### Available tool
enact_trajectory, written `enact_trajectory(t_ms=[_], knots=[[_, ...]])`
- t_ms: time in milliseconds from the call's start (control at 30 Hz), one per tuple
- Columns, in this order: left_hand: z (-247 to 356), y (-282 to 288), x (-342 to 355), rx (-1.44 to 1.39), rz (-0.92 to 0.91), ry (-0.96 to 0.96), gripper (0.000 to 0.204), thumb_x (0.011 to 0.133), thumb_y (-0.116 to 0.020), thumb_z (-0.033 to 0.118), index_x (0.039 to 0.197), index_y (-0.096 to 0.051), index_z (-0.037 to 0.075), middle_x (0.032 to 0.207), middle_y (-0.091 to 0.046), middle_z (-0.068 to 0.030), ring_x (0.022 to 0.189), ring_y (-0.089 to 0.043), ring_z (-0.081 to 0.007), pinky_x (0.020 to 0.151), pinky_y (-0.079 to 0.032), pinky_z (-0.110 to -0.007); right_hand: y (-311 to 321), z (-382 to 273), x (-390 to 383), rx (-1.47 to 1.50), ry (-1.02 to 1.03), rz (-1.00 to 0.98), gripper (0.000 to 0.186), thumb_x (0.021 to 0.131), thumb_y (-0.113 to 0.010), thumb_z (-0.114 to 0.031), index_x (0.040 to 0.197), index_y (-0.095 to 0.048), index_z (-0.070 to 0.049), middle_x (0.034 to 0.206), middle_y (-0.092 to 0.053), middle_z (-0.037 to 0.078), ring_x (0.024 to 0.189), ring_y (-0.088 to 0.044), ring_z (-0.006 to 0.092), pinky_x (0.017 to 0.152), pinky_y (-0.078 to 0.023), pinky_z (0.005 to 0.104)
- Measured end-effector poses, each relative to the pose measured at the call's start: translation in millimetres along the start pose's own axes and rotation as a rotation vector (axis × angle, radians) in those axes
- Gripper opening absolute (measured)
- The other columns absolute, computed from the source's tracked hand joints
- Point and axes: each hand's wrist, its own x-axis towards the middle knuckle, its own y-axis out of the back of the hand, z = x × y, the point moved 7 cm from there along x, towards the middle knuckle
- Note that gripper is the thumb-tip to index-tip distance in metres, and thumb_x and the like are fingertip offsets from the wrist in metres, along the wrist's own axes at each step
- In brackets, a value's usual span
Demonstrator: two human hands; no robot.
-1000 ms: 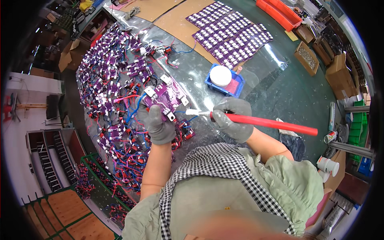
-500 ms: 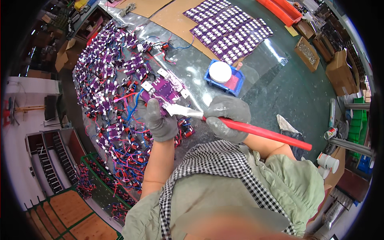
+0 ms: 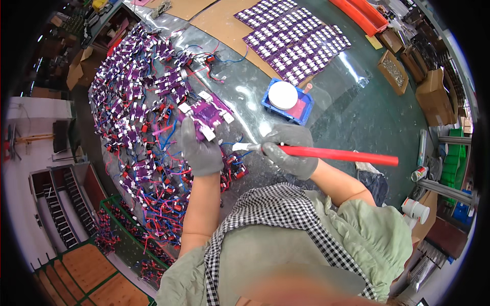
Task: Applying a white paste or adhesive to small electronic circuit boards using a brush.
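My left hand (image 3: 200,150), in a grey glove, grips the near edge of a purple circuit board (image 3: 208,113) with white connectors at its corners. Wires trail from the board's left side. In my right hand (image 3: 290,148), also gloved, is a red-handled brush (image 3: 342,154) with a white tip (image 3: 242,147). The tip points left and stands apart from the board. Beyond my right hand is a blue tray (image 3: 305,113) with pink contents and a white round lid or tub (image 3: 283,95) on it.
A heap of wired purple boards (image 3: 138,102) covers the table's left side. Flat rows of purple panels (image 3: 296,38) lie on cardboard (image 3: 224,30) at the far side. An orange-red bin (image 3: 362,18) and a cardboard box (image 3: 436,97) stand at the right. A cloth (image 3: 370,173) lies near my right forearm.
The brush tip has come away from the board, moving right and slightly down. The board has shifted a little and turned in my left hand.
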Motion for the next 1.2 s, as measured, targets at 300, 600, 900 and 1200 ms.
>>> enact_trajectory(t_ms=[300, 600, 900, 1200], knots=[[-248.7, -141.8, 21.4, -1.218, 0.200, 1.221, 0.027, 0.094, -0.049, 0.013, 0.118, -0.056, 0.002, 0.114, -0.062, -0.0130, 0.107, -0.061, -0.0295, 0.093, -0.048, -0.058, 88.2, 104.7, -30.3, -0.155, -0.588, 0.493, 0.013, 0.086, -0.066, -0.009, 0.095, -0.062, -0.001, 0.090, -0.064, 0.005, 0.082, -0.058, 0.0106, 0.074, -0.048, 0.0256], [-343.3, -174.3, 61.5, -1.006, 0.253, 1.501, 0.037, 0.094, -0.057, 0.032, 0.126, -0.050, 0.015, 0.123, -0.054, -0.0091, 0.111, -0.055, -0.0270, 0.096, -0.045, -0.047, 38.0, 182.5, 23.7, -0.609, -0.437, -0.118, 0.017, 0.078, -0.067, -0.024, 0.081, -0.067, -0.007, 0.076, -0.065, 0.010, 0.078, -0.062, 0.0293, 0.070, -0.050, 0.0403], [-98.0, -65.4, 25.4, -0.499, -0.719, 0.815, 0.028, 0.090, -0.060, 0.021, 0.111, -0.060, 0.002, 0.089, -0.064, -0.0036, 0.078, -0.062, -0.0154, 0.075, -0.053, -0.033, 27.6, 218.4, 14.2, -1.078, -0.554, -0.600, 0.019, 0.076, -0.068, -0.032, 0.085, -0.070, -0.015, 0.079, -0.064, 0.013, 0.086, -0.062, 0.0314, 0.075, -0.051, 0.0456], [-68.6, -47.3, -158.9, 0.916, -1.240, -0.224, 0.053, 0.077, -0.071, 0.029, 0.126, -0.056, 0.014, 0.131, -0.051, -0.0179, 0.115, -0.053, -0.0363, 0.087, -0.050, -0.041, 31.6, 199.9, 18.6, -1.048, -0.460, -0.465, 0.023, 0.080, -0.060, -0.031, 0.088, -0.069, -0.011, 0.078, -0.067, 0.010, 0.087, -0.064, 0.0307, 0.069, -0.053, 0.0490]])
